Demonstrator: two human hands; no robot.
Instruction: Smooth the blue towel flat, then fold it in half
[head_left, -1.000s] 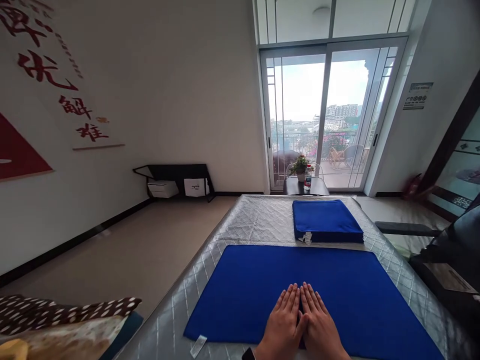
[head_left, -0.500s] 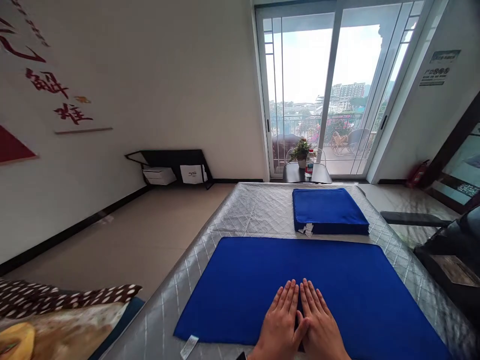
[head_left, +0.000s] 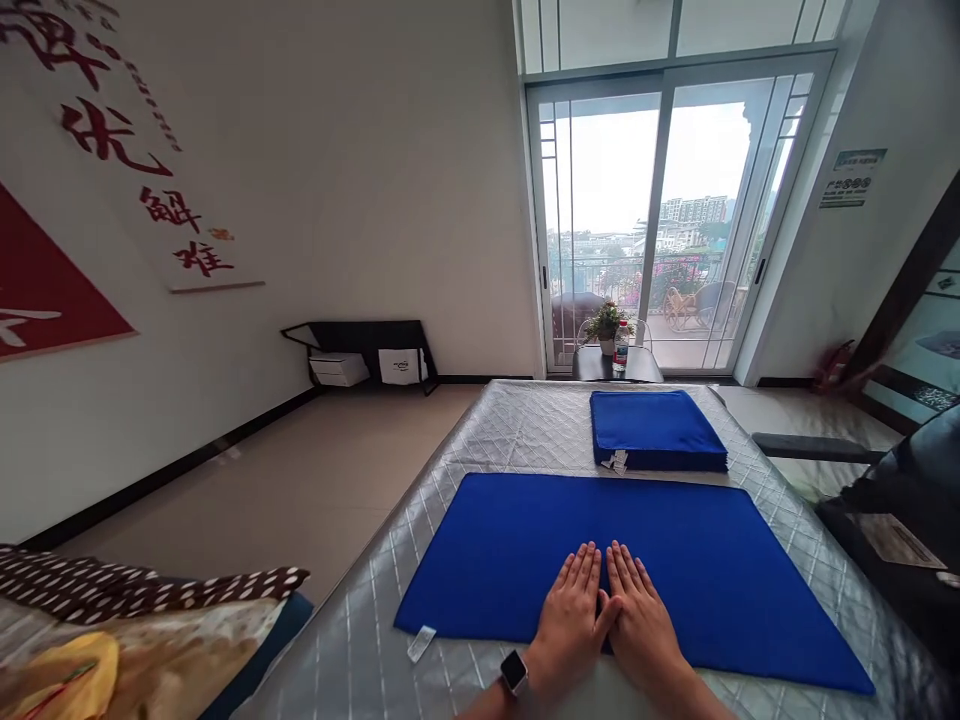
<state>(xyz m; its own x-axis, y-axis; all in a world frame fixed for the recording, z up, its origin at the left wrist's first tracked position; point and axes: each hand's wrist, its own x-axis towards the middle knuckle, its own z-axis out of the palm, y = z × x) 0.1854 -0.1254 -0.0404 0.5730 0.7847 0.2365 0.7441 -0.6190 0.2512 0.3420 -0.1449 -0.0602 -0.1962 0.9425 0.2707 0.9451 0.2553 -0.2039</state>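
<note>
Spread out on the silver quilted cover is a blue cloth [head_left: 510, 560] with a white label at its near left corner. My left hand [head_left: 571, 605], with a square watch on its wrist, lies palm down on the near middle of this cloth, fingers stretched forward. Beside it my right hand [head_left: 639, 610] rests flat in the same way, and the two thumbs touch or overlap. Neither hand grips anything. Beyond the spread cloth sits a neat stack of folded blue cloths [head_left: 660, 425], white labels hanging at its near left corner.
The silver quilted cover [head_left: 517, 425] drapes over a bed-like surface. Behind it stands a small dark table [head_left: 641, 365] with a potted plant [head_left: 606, 325] and a bottle [head_left: 621, 348]. Patterned bedding [head_left: 187, 630] lies at lower left; a black chair [head_left: 900, 510] is at right.
The view has tilted up and shifted slightly, so more of my forearms and the watch shows. Both hands stay flat on the cloth, side by side.
</note>
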